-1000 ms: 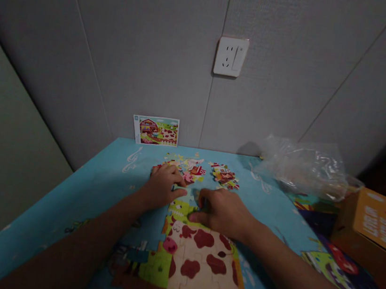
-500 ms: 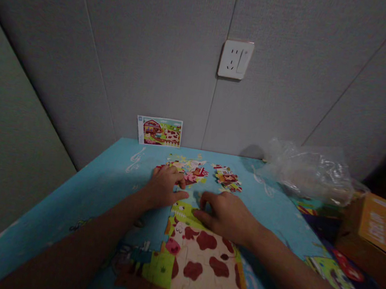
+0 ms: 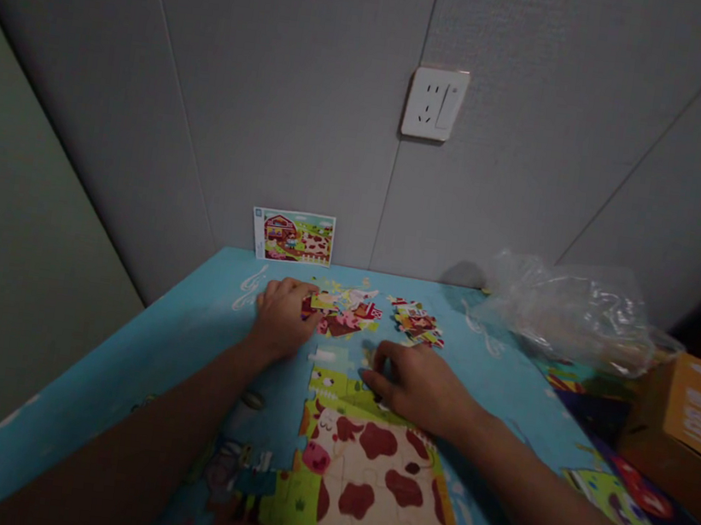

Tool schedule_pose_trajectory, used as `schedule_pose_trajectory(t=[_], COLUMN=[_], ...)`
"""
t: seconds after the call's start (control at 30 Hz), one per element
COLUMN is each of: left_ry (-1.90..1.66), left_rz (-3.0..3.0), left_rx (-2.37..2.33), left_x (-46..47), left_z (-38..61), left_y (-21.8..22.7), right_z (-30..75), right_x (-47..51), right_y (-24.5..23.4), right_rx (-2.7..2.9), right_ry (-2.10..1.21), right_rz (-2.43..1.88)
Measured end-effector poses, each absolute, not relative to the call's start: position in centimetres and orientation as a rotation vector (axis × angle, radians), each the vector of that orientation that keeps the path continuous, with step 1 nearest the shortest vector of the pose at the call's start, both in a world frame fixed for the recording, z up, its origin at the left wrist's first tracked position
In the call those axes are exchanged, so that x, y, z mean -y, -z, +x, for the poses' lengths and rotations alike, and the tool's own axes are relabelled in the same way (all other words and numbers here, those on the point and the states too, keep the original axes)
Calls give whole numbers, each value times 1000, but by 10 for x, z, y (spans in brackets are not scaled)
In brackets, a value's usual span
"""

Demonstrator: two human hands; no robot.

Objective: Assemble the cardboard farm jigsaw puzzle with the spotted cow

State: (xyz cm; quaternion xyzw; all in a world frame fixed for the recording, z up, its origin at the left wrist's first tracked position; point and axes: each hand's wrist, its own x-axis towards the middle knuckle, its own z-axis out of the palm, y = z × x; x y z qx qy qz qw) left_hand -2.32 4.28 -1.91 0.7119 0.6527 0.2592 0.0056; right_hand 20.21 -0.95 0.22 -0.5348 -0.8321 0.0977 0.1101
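Observation:
A partly joined farm puzzle point(image 3: 361, 479) with a brown-spotted cow lies on the blue table point(image 3: 185, 344). My left hand point(image 3: 279, 318) rests at the left edge of a heap of loose pieces point(image 3: 347, 312), its fingers curled on a yellowish piece point(image 3: 323, 301). My right hand point(image 3: 415, 383) lies palm down at the upper edge of the joined puzzle, with its fingertips bent and pressed on the green pieces there. A smaller heap of loose pieces point(image 3: 418, 321) lies just beyond my right hand.
A reference picture card point(image 3: 293, 236) leans on the grey wall at the table's back edge. A crumpled clear plastic bag point(image 3: 569, 313) sits at the back right, and an orange cardboard box point(image 3: 687, 427) stands at the right. A wall socket point(image 3: 434, 103) is above.
My left hand has left the top edge of the joined puzzle and moved back and left to the loose heap, onto a yellowish piece. My right hand has stayed at the puzzle's upper edge.

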Motion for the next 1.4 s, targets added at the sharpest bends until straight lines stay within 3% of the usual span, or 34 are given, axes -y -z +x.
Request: schedule_pose_trajectory(t=[0.13,0.3,0.5,0.6,0.77,1.1,1.23,1.4], left_ry=[-664,-775,-1407,-1668,-1456,-1322,-1311,-1269], left_rz=[2118,2118,2314,2546,2784,2293,2331,2447], left_rx=[-2102,-2098,-1982,-1458,-709,-1113,-1041,-867], left_x=[-48,-56,-44,-21,2,-13,-11,-13], left_z=[-26,-30,-21,-3,14,4,3,2], left_y=[22,27,13,1,-1,12,9,8], right_z=[202,204,201,197,194,196,194,195], right_x=[9,7,9,15,16,7,10,9], right_y=[-1,2,-1,-5,-1,6,8,5], right_rx=[2431,2414,2262,2103,1962,1831,2088,1954], right_ry=[-314,-333,-391,-592,-880,-987,-1033,-933], right_rz=[-1539,-1516,-1466,-1348,-1084,-1160,-1238,-1239])
